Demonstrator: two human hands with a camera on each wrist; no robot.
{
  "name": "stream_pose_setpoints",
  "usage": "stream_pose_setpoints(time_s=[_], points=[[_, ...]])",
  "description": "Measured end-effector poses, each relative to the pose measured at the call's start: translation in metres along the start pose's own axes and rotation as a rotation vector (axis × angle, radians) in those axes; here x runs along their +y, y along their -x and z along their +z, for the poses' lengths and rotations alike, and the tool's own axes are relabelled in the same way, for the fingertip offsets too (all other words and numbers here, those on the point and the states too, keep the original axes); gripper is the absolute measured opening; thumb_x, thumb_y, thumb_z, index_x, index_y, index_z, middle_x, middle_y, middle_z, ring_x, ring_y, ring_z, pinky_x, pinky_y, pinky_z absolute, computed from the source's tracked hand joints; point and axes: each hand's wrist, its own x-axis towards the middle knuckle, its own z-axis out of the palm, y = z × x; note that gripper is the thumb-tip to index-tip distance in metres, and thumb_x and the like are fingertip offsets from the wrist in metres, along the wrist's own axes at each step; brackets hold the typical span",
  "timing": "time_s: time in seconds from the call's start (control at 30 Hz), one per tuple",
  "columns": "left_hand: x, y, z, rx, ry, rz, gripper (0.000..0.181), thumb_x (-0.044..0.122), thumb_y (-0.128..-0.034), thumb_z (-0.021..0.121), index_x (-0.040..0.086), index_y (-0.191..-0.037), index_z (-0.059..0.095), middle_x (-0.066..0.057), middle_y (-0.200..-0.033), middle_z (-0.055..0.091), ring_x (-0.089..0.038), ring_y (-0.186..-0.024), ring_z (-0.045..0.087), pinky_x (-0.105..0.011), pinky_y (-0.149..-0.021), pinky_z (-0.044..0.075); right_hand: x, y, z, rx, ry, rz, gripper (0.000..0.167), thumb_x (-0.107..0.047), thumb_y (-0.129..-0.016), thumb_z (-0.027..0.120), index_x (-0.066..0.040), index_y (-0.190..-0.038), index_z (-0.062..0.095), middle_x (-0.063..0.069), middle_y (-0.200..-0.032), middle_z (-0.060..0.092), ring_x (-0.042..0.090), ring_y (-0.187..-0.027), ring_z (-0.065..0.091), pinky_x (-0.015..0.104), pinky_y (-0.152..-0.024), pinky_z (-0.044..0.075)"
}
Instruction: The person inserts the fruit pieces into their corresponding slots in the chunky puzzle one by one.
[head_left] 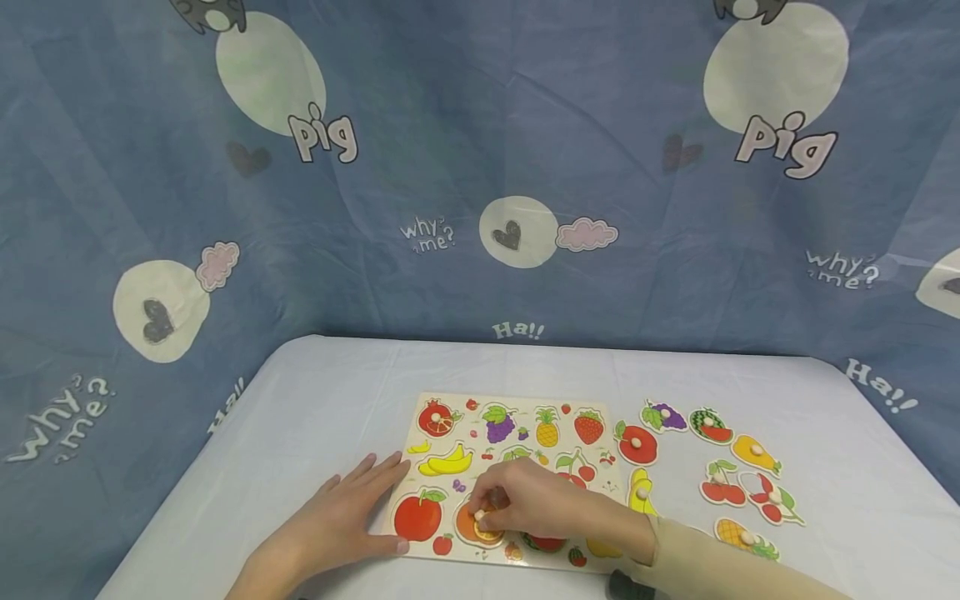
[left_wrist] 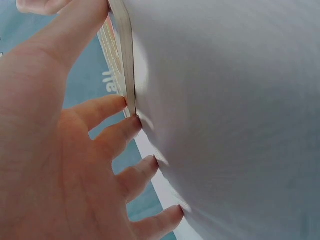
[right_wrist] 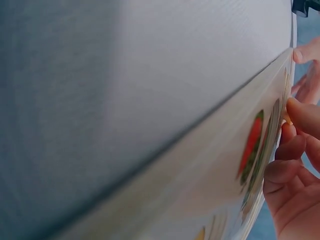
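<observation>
A fruit puzzle board (head_left: 480, 400) lies on the white table. The right hand (head_left: 528, 500) pinches the small knob of the orange piece (head_left: 487, 534), which lies at its printed place in the board's bottom row. In the right wrist view, thumb and finger of the right hand (right_wrist: 300, 155) meet at that knob. The left hand (head_left: 337, 521) rests spread at the board's left edge, thumb at the lower left corner. Seen from the left wrist, fingertips of the left hand (left_wrist: 95, 145) touch the board's edge (left_wrist: 128, 65) and the table.
Right of the board lie loose knobbed pieces: a red apple-like one (head_left: 637, 444), grapes (head_left: 667, 417), watermelon (head_left: 710, 426), a yellow-orange fruit (head_left: 753, 454), cherries (head_left: 723, 485), bananas (head_left: 641, 493), pineapple (head_left: 742, 538) and others. A black object (head_left: 630, 587) sits at the front edge.
</observation>
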Motion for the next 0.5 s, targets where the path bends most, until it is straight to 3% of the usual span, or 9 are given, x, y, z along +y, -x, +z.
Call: stream_pose_setpoints(time_s=[0.5], points=[[0.0005,-0.0004,-0.0006,-0.005,0.003,-0.003,0.099,0.059,-0.0641,0.083,0.020,-0.147,0.048,-0.001,-0.153,0.042,-0.034,-0.144,0.027,-0.070,-0.109,0.018,-0.0032,0.0031,-0.0047,0.006,0.039,-0.024,0.011,-0.022,-0.090,0.074,-0.027,-0.099,0.072,-0.018,-0.082,0.059,0.001,-0.070,0.050,0.018,-0.062,0.047]])
